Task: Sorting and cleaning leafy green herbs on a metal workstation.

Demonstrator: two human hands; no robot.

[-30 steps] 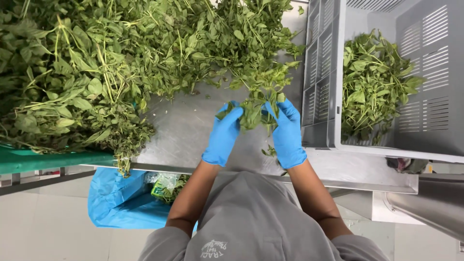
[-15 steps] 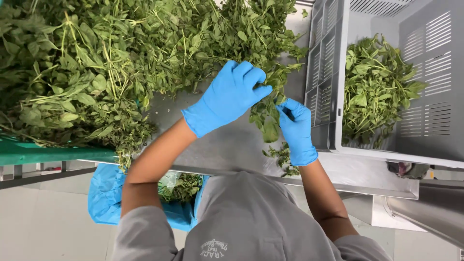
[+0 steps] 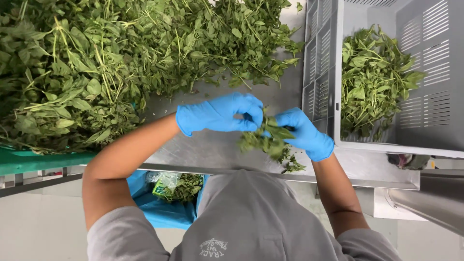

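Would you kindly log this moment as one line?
left hand: pinching herb sprig | right hand: gripping sprig | grey crate: picked leaves

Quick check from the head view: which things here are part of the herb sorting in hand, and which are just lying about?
In hand:
left hand
right hand
herb sprig held between them
herb pile
grey crate of picked leaves

Lying about:
blue bag below the table
green edge

Bright, even light from overhead, no hard shadows. The steel table [image 3: 212, 150] beside the left hand [image 3: 220, 113] shows a soft sheen, no harsh glare. Leaves [image 3: 96, 63] left of the hands look sharp; the right hand [image 3: 304, 133] is slightly soft. Crate [image 3: 415, 121] walls bend at the right edge
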